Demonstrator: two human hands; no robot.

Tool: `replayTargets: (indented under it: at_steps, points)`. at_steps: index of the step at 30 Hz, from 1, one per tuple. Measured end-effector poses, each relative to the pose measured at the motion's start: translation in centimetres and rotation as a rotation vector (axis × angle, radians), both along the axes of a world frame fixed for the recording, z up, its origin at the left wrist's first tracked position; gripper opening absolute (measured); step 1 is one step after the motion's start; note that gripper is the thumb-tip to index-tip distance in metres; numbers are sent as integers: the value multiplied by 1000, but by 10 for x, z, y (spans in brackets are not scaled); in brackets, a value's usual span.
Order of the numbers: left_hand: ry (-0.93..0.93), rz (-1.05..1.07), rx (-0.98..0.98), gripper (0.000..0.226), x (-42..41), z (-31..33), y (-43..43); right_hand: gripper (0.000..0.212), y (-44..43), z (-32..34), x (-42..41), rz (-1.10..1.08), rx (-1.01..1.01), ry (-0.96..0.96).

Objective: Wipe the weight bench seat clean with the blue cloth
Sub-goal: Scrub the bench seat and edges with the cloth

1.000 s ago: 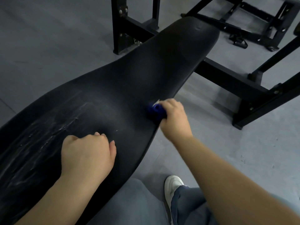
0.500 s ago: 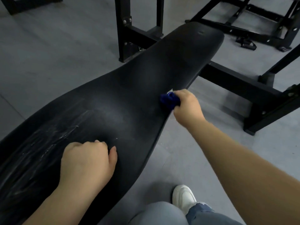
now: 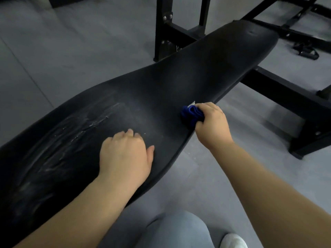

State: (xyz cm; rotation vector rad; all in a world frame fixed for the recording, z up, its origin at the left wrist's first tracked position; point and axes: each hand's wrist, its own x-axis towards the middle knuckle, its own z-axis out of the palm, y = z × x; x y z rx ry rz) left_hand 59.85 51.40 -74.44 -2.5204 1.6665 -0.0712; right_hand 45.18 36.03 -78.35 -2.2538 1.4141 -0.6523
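The black weight bench seat (image 3: pixel 161 83) runs from the lower left to the upper right of the head view. Whitish streaks cover its left part. My right hand (image 3: pixel 213 126) is shut on the bunched blue cloth (image 3: pixel 190 114), which presses on the seat near its right edge. A small white tag sticks out behind the cloth. My left hand (image 3: pixel 125 154) rests on the seat closer to me, fingers curled under, holding nothing.
Black steel frame uprights (image 3: pixel 162 27) stand behind the seat, and a frame beam (image 3: pixel 286 102) runs along the floor on the right. More black equipment lies at the top right. Grey floor surrounds the bench. My knee and white shoe (image 3: pixel 232 240) are below.
My right hand with the cloth went up the seat's right edge, then came back a little toward me. My left hand has stayed in place on the seat.
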Motion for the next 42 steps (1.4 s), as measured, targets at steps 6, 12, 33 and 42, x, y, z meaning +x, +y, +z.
replayTargets:
  at_steps: [6, 12, 33, 42]
  points:
    - [365, -273, -112, 55, -51, -22, 16, 50, -11, 7, -16, 219, -47, 68]
    - [337, -253, -182, 38, -58, -36, 14, 47, -16, -11, -13, -2, -62, -103]
    - [137, -94, -191, 34, -88, -39, 2, 28, -45, -62, -40, -232, 93, -630]
    - [96, -88, -161, 29, -93, -36, 1, 22, -46, -51, -29, -296, 231, -935]
